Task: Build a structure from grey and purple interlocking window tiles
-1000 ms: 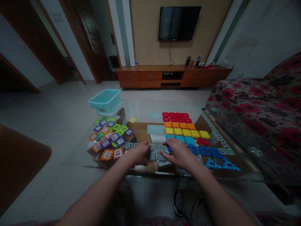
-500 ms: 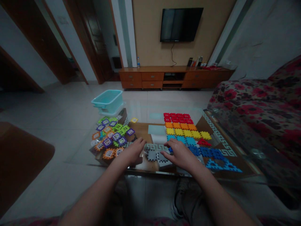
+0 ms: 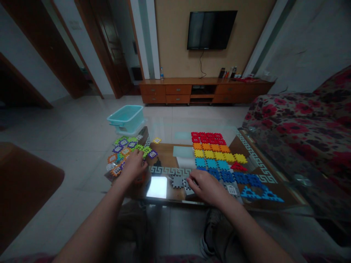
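Covered, cropped, too small
The left hand point(image 3: 135, 164) hides part of the mixed tile pile point(image 3: 112, 158); its grip cannot be told. The right hand point(image 3: 207, 186) covers part of a grey tile point(image 3: 188, 188). The floral sofa point(image 3: 293, 109) runs off the right edge; small items point(image 3: 227, 73) on the wooden cabinet point(image 3: 178, 89) are too tiny to identify.

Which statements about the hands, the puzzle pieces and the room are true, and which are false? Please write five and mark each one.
1. The left hand is at the mixed-colour pile. True.
2. The red square pieces lie nearer to the person than the yellow row. False: the red square pieces lie farther away.
3. The right hand is beside the grey piece. True.
4. The turquoise box stands on the person's right. False: the turquoise box is on the left.
5. The television screen is dark. True.
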### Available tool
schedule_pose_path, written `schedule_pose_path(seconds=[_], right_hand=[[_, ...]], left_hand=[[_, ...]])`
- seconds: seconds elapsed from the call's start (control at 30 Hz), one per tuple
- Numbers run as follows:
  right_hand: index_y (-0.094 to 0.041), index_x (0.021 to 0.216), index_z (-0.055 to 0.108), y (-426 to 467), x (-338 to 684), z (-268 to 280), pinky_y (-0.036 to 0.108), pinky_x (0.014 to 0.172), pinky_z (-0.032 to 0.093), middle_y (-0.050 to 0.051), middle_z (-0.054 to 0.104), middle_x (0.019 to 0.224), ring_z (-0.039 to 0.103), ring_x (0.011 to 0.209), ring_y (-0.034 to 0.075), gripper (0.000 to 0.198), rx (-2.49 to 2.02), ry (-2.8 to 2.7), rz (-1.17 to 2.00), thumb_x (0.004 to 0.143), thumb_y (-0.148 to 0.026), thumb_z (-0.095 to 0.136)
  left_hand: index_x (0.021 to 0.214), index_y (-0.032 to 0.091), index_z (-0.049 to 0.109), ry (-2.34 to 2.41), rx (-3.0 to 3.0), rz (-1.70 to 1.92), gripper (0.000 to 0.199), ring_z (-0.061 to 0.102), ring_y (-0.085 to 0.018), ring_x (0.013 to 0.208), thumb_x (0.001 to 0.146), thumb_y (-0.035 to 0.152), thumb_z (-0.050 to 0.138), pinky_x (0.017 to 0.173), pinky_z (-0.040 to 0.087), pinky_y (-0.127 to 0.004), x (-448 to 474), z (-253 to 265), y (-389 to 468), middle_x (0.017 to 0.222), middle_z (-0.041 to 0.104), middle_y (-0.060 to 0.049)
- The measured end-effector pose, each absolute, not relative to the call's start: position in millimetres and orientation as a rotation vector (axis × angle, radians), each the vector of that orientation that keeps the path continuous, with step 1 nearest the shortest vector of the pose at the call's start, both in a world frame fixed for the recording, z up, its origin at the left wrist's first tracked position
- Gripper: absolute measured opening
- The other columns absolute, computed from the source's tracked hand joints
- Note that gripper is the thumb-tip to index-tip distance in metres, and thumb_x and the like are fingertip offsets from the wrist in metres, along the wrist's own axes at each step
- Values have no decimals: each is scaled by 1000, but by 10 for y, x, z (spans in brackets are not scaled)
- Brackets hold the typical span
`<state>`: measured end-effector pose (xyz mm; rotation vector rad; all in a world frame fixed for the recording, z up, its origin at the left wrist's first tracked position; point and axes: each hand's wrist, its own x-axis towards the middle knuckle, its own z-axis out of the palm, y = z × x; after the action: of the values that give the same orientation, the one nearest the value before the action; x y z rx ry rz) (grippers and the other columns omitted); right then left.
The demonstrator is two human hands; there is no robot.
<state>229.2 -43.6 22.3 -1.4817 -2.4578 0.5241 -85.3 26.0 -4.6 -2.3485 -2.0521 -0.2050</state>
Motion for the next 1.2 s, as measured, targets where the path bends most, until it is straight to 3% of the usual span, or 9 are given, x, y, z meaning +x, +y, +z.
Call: schedule_pose_path(seconds=[0.3,0.87,1.1,1.2], right_hand=[[-17,81,64,-547,2106,209,28,65,33,8,69,87,64,82,19,25,-1455,-2581,516,95,-28,45],[-17,82,64,-525,2130,195,27,66,35,8,69,88,64,81,19,25,-1489,-2579,523,95,-26,45],[-17,79,65,-461,2191,202,28,66,36,8,67,83,60,75,19,25,-1454,-2525,555,94,-27,48],[-17,77,65,-369,2310,197,28,65,36,7,66,78,57,70,17,26,-1446,-2456,613,94,-28,49]], left_hand=[[123,10,54,-2162,-2307,-88,51,52,-31,118,82,41,56,100,40,-37,-1024,-265,378,123,55,-18],[105,12,58,-2194,-2164,-41,23,59,-29,102,87,22,48,88,43,-36,-1079,-352,440,107,63,-16],[116,11,57,-2212,-2179,-475,32,57,-30,109,89,25,44,94,43,-40,-858,-226,395,112,63,-18],[110,13,58,-2408,-2191,-856,33,63,-27,97,89,34,45,86,47,-39,-644,-169,341,103,67,-14]])
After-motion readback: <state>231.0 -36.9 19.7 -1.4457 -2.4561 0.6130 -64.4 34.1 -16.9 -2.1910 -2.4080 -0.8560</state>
